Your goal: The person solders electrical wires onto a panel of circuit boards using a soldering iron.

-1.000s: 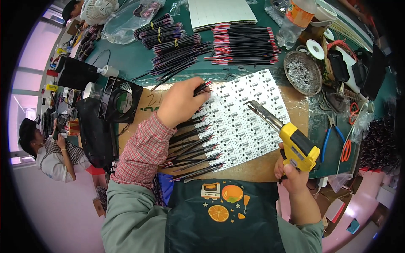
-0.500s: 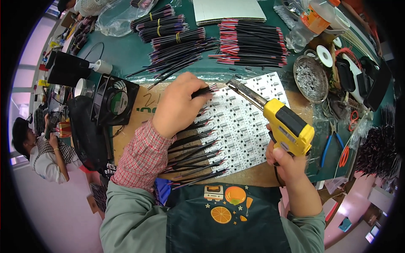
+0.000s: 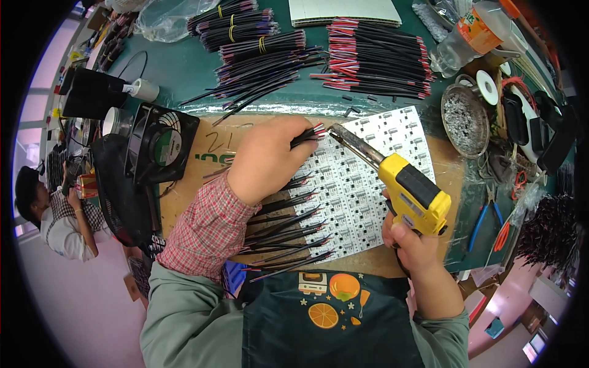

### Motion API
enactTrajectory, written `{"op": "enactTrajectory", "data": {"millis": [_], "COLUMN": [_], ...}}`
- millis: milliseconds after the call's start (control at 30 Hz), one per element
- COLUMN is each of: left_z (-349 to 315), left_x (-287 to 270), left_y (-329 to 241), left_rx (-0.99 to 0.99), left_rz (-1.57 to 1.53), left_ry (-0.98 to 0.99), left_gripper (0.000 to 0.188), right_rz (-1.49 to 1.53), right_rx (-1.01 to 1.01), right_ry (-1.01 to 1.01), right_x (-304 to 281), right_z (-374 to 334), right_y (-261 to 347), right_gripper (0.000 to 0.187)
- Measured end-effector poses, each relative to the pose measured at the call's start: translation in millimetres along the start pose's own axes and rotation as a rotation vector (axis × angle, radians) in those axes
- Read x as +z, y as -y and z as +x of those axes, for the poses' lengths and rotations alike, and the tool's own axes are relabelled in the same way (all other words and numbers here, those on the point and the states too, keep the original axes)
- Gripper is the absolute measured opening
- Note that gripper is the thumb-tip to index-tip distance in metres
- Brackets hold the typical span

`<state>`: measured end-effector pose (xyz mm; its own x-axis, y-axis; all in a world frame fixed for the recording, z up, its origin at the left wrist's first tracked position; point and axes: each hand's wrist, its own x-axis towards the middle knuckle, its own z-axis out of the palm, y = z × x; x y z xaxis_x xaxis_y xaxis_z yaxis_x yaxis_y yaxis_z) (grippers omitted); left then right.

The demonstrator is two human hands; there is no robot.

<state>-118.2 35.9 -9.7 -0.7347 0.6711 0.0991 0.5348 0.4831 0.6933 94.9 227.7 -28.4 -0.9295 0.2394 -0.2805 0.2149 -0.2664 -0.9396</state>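
Observation:
A white sheet of circuit boards lies on a brown board in front of me. Along its left edge, several black wires lie in a row with their ends over the sheet. My left hand is closed around a few black wires, their red and white ends pointing right at the sheet's upper left. In my right hand is a yellow soldering gun, its handle gripped. The gun's dark tip is close to the wire ends; whether they touch I cannot tell.
Bundles of black wires lie at the back. A small fan stands left. To the right are a metal dish of grey bits, a solder spool, blue-handled pliers and a plastic bottle. Another person sits far left.
My left hand has moved slightly right and down with the wires. The soldering gun has shifted a little left and down, bringing its tip nearer the wire ends. The whole view has shifted slightly.

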Motion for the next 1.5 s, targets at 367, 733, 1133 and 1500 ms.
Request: {"op": "enactTrajectory", "data": {"millis": [367,733,1133,1500], "left_z": [0.3,-0.5,-0.6,3.1], "left_x": [1.5,3.0,5.5,1.5], "left_y": [-1.8,-1.3,1.0,4.6], "left_rx": [-0.024,-0.022,0.003,-0.068], "left_rz": [0.137,0.149,0.152,0.025], "left_ry": [0.026,0.032,-0.014,0.06], "left_gripper": [0.019,0.02,0.02,0.021], "right_rz": [0.008,0.0,0.098,0.214], "right_rx": [0.024,0.072,0.128,0.112], "right_ry": [-0.03,-0.068,-0.032,-0.035], "right_x": [11.1,12.2,6.8,14.3], "right_z": [4.0,3.0,2.0,-7.9], "right_y": [12.8,18.5,23.2,15.4], "right_gripper": [0.055,0.046,0.067,0.086]}}
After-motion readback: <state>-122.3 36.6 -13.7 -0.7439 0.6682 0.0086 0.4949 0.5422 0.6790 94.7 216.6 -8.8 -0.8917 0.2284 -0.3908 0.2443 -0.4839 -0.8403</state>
